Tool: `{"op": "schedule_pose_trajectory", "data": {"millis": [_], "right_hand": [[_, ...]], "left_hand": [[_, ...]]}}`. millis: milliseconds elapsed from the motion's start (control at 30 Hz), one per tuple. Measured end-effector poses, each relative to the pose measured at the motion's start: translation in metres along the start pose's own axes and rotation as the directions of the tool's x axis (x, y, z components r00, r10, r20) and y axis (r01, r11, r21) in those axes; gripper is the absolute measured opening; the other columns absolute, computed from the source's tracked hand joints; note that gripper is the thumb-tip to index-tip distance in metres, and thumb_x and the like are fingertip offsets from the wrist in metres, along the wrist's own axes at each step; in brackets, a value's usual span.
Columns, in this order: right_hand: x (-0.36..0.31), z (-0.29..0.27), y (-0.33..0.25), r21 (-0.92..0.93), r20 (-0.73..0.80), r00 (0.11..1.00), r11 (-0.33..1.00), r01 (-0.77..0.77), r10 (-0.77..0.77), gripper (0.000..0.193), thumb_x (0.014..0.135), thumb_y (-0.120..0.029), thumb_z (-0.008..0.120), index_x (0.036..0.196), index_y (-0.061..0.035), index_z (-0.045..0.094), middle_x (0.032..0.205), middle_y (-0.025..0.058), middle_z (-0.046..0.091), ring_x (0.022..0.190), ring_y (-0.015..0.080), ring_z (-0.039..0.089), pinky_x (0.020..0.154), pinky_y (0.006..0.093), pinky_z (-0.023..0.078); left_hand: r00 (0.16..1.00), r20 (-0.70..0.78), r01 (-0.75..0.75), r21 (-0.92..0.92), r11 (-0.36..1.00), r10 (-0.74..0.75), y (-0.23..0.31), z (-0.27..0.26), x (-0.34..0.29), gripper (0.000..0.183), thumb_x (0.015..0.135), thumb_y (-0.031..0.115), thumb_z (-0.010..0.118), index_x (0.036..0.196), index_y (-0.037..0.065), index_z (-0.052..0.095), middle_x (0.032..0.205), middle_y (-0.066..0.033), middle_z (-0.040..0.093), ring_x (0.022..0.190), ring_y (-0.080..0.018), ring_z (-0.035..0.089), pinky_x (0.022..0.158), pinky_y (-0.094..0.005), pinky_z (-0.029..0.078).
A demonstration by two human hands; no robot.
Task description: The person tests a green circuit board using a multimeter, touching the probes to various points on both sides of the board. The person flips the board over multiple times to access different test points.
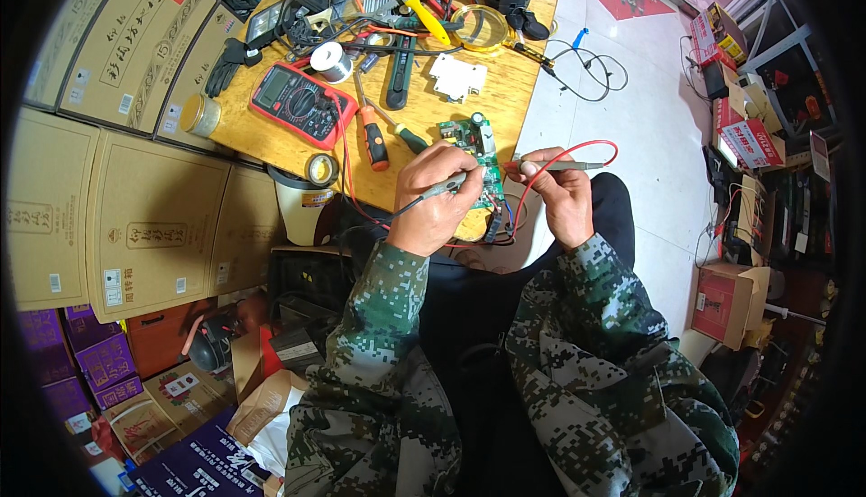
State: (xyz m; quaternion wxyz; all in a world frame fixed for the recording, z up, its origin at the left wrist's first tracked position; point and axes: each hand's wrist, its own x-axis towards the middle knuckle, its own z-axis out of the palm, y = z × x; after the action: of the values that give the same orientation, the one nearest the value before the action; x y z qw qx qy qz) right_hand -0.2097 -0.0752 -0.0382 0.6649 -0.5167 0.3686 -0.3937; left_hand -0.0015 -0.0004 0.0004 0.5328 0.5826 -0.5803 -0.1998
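My left hand (435, 197) is closed around a grey test probe (444, 187) with a black lead, its tip end over a green circuit board (488, 170). Between the fingers of my right hand (561, 192) is a second test probe (577, 166), grey with a red lead (591, 143) looping above it. The board lies at the near edge of the wooden table (236, 124), partly hidden by my left hand. A red multimeter (304, 105) rests on the table to the left, with a red lead running from it. Two screwdrivers, one orange-and-black (373, 139), lie beside it.
Behind the board are a white plastic piece (458, 78), a utility knife (400, 73), a solder spool (331, 63), a yellow brush (424, 15) and tangled cables. Cardboard boxes (153, 217) are stacked at the left. On the right, a blue-ended cable (591, 69) lies on the pale floor.
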Motion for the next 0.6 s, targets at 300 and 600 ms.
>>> {"op": "schedule_pose_trajectory", "data": {"millis": [300, 600], "right_hand": [[0.0007, -0.0007, 0.0018, -0.017, 0.025, 0.999, 0.999, 0.027, -0.027, 0.014, 0.107, -0.009, 0.071, 0.117, 0.0016, 0.07, 0.111, 0.0113, 0.078, 0.107, 0.0207, 0.074, 0.099, 0.0377, 0.059], [0.002, 0.0016, 0.0048, 0.065, 0.008, 1.0, 0.998, 0.011, -0.012, 0.012, 0.108, -0.009, 0.071, 0.115, 0.0008, 0.068, 0.11, 0.0113, 0.078, 0.108, 0.0208, 0.075, 0.099, 0.0366, 0.058]], "left_hand": [[1.0, 0.007, 0.001, 0.005, 1.0, -0.001, 0.001, -0.0011, 0.0002, 0.013, 0.087, -0.005, 0.078, 0.089, -0.001, 0.066, 0.083, -0.0136, 0.065, 0.073, -0.0324, 0.067, 0.066, -0.0402, 0.052], [1.0, -0.014, -0.007, -0.002, 1.0, 0.006, -0.0024, -0.0002, -0.0014, 0.014, 0.091, -0.002, 0.08, 0.089, -0.002, 0.067, 0.081, -0.0087, 0.063, 0.069, -0.019, 0.062, 0.063, -0.0335, 0.049]]}}
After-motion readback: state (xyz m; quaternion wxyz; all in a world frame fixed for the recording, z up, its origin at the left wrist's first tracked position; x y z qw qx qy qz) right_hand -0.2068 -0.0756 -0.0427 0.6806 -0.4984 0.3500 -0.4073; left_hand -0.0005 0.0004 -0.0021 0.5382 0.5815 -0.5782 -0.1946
